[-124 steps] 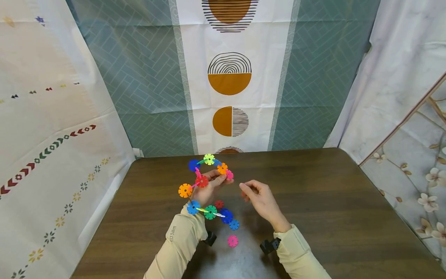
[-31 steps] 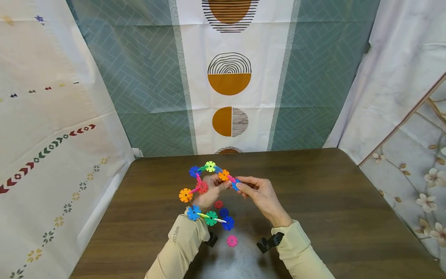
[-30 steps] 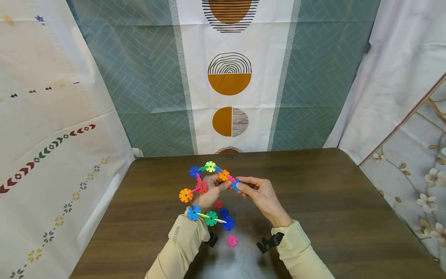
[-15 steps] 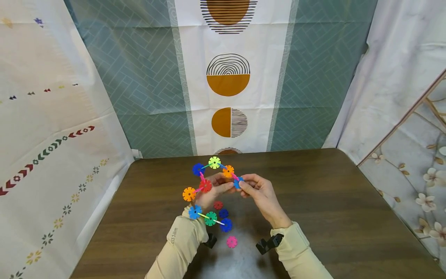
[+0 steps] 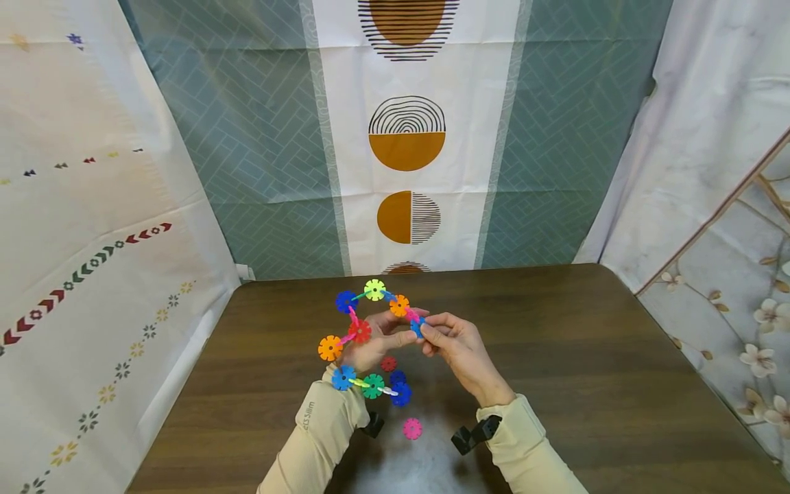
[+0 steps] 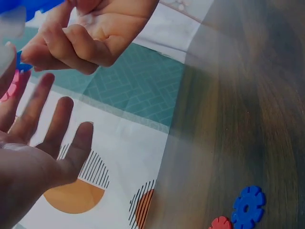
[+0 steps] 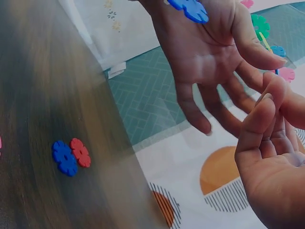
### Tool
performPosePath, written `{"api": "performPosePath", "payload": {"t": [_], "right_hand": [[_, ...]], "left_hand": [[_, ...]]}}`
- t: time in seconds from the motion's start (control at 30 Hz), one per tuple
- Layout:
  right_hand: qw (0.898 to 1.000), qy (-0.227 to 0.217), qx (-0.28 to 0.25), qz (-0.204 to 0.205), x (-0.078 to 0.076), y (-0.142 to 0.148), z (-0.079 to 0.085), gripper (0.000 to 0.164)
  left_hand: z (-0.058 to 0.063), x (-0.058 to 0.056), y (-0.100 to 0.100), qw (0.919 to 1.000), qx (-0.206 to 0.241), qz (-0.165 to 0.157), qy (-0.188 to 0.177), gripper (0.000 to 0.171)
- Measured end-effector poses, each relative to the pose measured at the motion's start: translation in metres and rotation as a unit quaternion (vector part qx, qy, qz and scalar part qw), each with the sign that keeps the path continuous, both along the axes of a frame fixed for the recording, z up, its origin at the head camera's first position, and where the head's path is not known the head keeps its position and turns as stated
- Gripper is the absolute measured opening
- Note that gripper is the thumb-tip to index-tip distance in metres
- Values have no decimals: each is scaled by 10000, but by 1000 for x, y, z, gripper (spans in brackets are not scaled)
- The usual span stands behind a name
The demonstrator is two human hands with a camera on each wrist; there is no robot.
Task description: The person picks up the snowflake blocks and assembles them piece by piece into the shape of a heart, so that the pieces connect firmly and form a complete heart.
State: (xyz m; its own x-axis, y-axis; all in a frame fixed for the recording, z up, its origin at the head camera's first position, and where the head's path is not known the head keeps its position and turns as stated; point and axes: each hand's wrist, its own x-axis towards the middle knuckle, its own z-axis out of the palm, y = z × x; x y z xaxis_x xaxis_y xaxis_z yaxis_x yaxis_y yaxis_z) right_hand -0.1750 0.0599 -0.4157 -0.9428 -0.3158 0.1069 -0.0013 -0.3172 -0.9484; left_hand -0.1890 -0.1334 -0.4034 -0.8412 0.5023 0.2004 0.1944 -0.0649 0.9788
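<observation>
A curved chain of slotted, flower-shaped plastic discs hangs over my left hand [image 5: 368,351] and wrist. My left thumb and index finger pinch the chain near its far end, at a pink disc [image 6: 12,88]; the other fingers are spread. Beside that pink disc, my right hand [image 5: 464,353] pinches a light blue disc [image 5: 417,327] between thumb and index finger, touching the pink one. An orange disc [image 5: 399,305] and a yellow-green disc [image 5: 374,289] follow along the chain. Its other end, a dark blue disc [image 5: 401,394], hangs near my left wrist.
On the brown wooden table [image 5: 555,357] lie a loose red disc [image 5: 389,363], a dark blue disc [image 7: 65,158] beside it and a pink disc [image 5: 412,429] nearer me. Patterned cloths [image 5: 265,137] hang behind and at both sides.
About four seconds ago my right hand was apart from the chain and a light blue disc lay on the table. Now that hand holds a light blue disc at the chain's end. Lately only slight shifts.
</observation>
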Motion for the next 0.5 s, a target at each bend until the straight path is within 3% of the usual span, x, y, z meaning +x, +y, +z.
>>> {"api": "performPosePath", "payload": {"t": [0.13, 0.27, 0.37, 0.5], "right_hand": [[10000, -28, -34, -35, -1, -1, -2, 26], [9998, -21, 169, -87, -1, -1, -2, 30], [9983, -37, 541, -201, -2, 0, -4, 37], [9908, -93, 1304, -364, -4, 3, -13, 38]], "left_hand": [[-1, -1, 2, 9986, 492, -173, -52, 36], [-3, -1, 2, 9982, 599, 64, -13, 34], [-4, -2, 2, 9965, 819, 158, -35, 35], [-5, -4, 1, 9912, 1317, -86, -33, 34]]}}
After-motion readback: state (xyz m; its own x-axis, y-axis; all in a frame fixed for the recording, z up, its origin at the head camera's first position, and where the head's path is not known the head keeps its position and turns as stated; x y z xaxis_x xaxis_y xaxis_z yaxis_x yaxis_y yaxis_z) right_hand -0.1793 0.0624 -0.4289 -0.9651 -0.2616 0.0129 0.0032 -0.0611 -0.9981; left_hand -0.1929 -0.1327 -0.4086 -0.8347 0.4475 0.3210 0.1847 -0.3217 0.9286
